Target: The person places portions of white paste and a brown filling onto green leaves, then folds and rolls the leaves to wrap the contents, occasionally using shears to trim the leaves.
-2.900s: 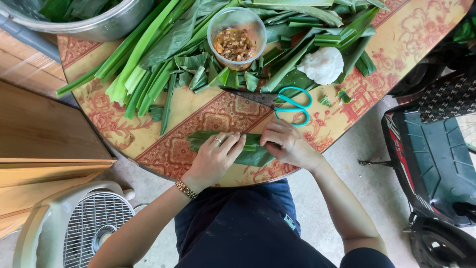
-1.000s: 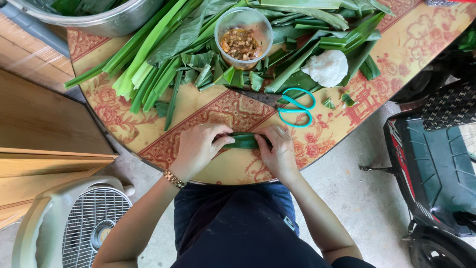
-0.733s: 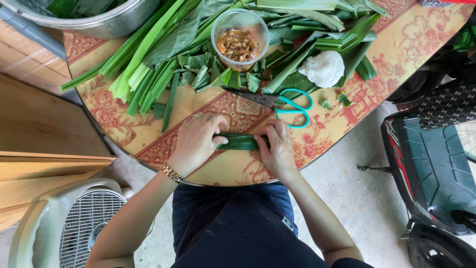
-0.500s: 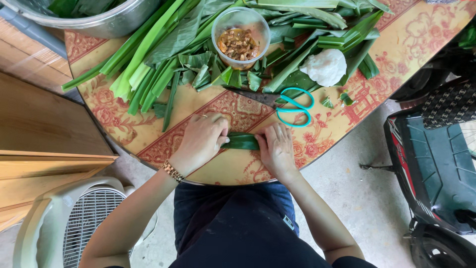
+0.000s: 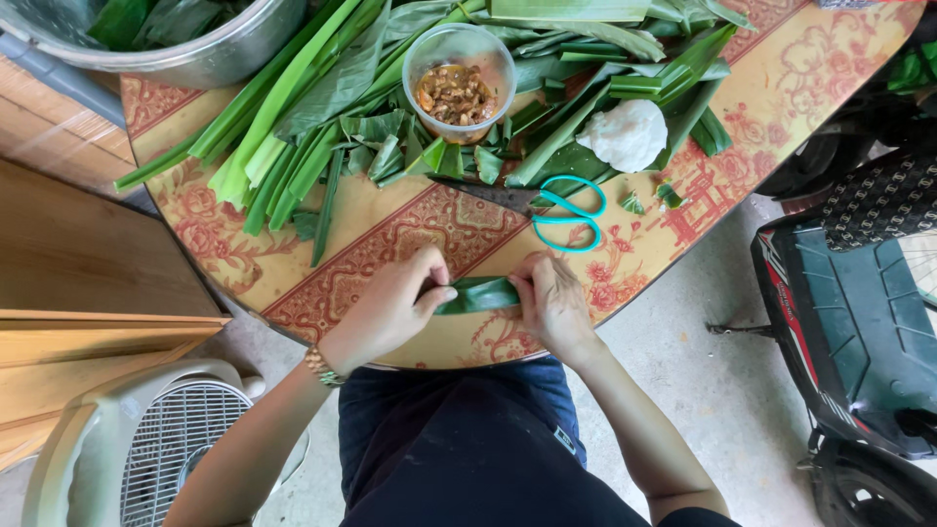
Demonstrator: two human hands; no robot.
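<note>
Green and glossy, a folded leaf parcel point(image 5: 478, 294) is lying just below the centre of the frame, near the lower edge of the patterned round table point(image 5: 781, 93), and both hands are pinching it: the left hand point(image 5: 395, 303) is closing thumb and fingers on its left end, while the right hand point(image 5: 551, 303) is clamping its right end. The parcel is looking light, soft and pliant, with a smooth surface likely to slide; a leaf wrap of this kind is probably springing open if released, so gripping at the two folded ends, as the hands are doing, seems the safest hold, with gentle pressure to avoid splitting the leaf along its grain. In the upper middle of the frame a clear plastic cup point(image 5: 459, 83) is standing among loose leaf strips point(image 5: 293, 127), holding a brown chopped filling. To its right a white lump of sticky rice point(image 5: 630, 135) is resting on the leaves, and teal-handled scissors point(image 5: 566, 213) are lying below it. At the upper left a metal basin point(image 5: 195, 59) is holding more green leaves.
</note>
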